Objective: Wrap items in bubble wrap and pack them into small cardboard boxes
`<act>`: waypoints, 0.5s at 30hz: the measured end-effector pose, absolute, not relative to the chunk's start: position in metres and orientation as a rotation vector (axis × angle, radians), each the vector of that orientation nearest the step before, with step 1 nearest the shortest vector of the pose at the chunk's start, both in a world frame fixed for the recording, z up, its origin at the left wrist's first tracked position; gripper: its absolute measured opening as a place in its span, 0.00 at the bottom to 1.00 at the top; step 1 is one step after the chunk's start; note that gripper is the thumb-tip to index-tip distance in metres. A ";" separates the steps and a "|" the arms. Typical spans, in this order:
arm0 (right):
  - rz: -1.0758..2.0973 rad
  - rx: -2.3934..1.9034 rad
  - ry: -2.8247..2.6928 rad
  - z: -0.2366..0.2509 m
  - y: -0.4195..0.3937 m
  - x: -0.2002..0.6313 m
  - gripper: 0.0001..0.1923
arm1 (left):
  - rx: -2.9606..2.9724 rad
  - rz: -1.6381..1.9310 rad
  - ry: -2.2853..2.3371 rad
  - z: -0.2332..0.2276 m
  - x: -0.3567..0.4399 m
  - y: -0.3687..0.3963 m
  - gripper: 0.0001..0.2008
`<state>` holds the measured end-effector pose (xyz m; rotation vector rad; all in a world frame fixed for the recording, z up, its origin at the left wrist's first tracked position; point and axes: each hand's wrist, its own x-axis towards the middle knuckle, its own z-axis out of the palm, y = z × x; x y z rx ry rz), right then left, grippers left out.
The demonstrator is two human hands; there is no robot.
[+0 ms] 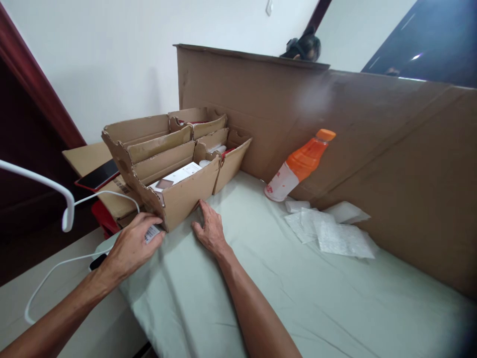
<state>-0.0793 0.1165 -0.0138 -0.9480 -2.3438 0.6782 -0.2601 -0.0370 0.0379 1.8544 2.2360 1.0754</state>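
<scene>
My left hand (pixel 131 247) rests at the near left corner of the cardboard box (pixel 178 195), fingers loosely curled with the tips against a small white barcode label (pixel 151 232); I cannot tell whether I am pinching it or only touching it. My right hand (pixel 209 229) lies flat and spread on the pale green cloth (pixel 261 288), fingertips against the box's front wall, holding nothing. The box sits at the cloth's left edge and holds white packets (pixel 178 175). A white cable (pixel 55 263) loops by my left wrist. To the right lie white foam pouches (pixel 331 229). Beyond them an orange bottle (pixel 300 165) leans against the tall cardboard sheet (pixel 372 149).
</scene>
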 end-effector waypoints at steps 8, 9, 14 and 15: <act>0.647 -0.992 -2.303 -0.021 0.120 -0.080 0.36 | 1.857 0.997 2.146 0.031 -0.254 -0.043 0.23; 0.636 -1.008 -2.318 -0.022 0.120 -0.080 0.36 | 1.880 0.990 2.120 0.030 -0.252 -0.045 0.23; 0.587 -1.030 -2.400 -0.017 0.119 -0.080 0.33 | 1.971 0.986 2.079 0.023 -0.243 -0.051 0.22; 0.574 -1.025 -2.424 -0.015 0.118 -0.080 0.33 | 1.980 0.975 2.081 0.022 -0.242 -0.052 0.22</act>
